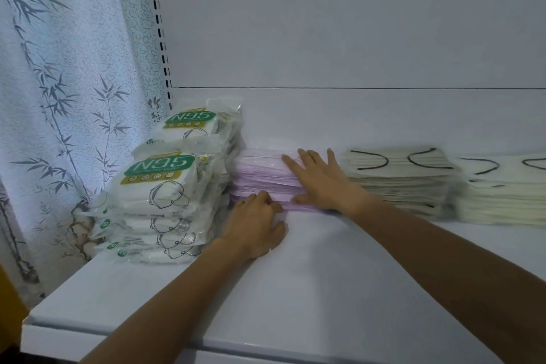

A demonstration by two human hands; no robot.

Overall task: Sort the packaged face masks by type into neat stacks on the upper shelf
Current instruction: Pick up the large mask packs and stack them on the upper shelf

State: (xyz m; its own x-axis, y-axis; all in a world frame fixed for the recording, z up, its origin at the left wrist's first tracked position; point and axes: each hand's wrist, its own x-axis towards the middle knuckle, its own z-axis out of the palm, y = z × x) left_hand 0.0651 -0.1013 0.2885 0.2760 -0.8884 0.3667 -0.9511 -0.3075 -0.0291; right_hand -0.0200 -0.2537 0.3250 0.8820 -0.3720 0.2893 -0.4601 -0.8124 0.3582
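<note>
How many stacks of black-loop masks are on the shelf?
2. The first stack sits just right of the pink stack; the second stack is at the right edge, cut off by the frame. More may lie beyond.

Lilac mask stack (263, 177), green-labelled N95 packs (159, 183), bamboo-print curtain (65, 83)

Both your forearms reach forward. Your left hand (257, 224) lies palm down before the pink mask stack (260, 174), fingers bent against its front. Your right hand (320, 183) rests flat on its right end, fingers spread.
</note>
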